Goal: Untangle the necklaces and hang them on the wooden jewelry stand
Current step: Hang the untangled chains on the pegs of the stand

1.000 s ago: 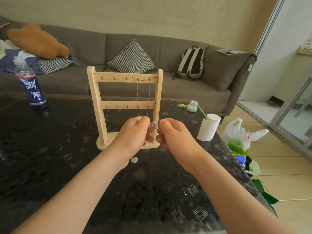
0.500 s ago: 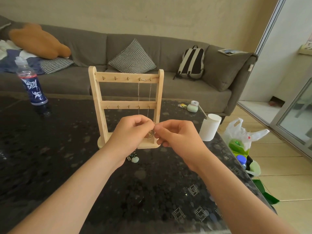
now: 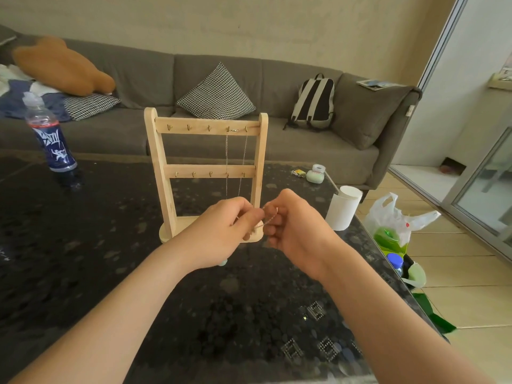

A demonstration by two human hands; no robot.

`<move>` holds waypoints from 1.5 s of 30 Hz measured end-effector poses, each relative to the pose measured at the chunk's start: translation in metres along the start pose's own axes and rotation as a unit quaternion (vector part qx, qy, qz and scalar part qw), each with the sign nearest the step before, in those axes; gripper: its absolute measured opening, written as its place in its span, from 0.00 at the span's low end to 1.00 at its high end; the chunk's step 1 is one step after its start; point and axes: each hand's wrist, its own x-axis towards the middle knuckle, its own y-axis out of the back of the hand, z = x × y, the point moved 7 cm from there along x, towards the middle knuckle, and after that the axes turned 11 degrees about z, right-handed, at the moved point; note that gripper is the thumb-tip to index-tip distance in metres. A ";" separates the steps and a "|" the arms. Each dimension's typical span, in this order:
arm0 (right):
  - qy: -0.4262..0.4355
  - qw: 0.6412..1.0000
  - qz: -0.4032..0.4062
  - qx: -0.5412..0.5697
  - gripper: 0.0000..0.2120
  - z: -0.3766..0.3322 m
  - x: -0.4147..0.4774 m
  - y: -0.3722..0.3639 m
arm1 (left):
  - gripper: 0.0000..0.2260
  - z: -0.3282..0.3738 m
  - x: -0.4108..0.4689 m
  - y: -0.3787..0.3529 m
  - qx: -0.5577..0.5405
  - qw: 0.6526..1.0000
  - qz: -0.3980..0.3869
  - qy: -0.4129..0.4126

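Pinching a thin silver chain (image 3: 270, 217) between curled fingertips, the left hand (image 3: 221, 231) and the right hand (image 3: 296, 231) meet, knuckles almost touching, just in front of the base of the pale wooden two-rail jewelry stand (image 3: 158, 162). A small pale green pendant (image 3: 223, 262) peeks out under the left hand. Behind both hands a second silver necklace (image 3: 226, 159) hangs from the hooks at the right end of the stand's top rail, and its loop drops behind the knuckles. The stand sits upright on the dark speckled glossy surface (image 3: 83, 273). To its right, near the surface's edge, stands a white paper cup (image 3: 343, 212); its contents are hidden. Far left is a clear plastic bottle with a blue label (image 3: 52, 142), capped; its fill level is unclear. On the floor, right, a white plastic bag (image 3: 393, 225) holds something bright green.
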 end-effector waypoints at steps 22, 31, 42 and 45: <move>0.018 0.982 -0.023 0.184 0.07 -0.012 0.002 0.010 | 0.08 -0.016 0.004 0.012 -0.152 0.985 0.055 0.067; 0.021 0.987 0.019 0.159 0.03 -0.011 0.003 0.017 | 0.05 -0.017 0.006 0.008 -0.194 0.975 0.044 0.096; 0.176 0.981 0.006 -0.079 0.05 -0.020 -0.004 0.010 | 0.16 -0.018 0.005 0.004 -0.224 0.964 0.008 0.141; 0.201 0.971 0.017 -0.128 0.04 -0.022 -0.005 0.010 | 0.15 -0.017 0.005 0.003 -0.221 0.965 0.002 0.141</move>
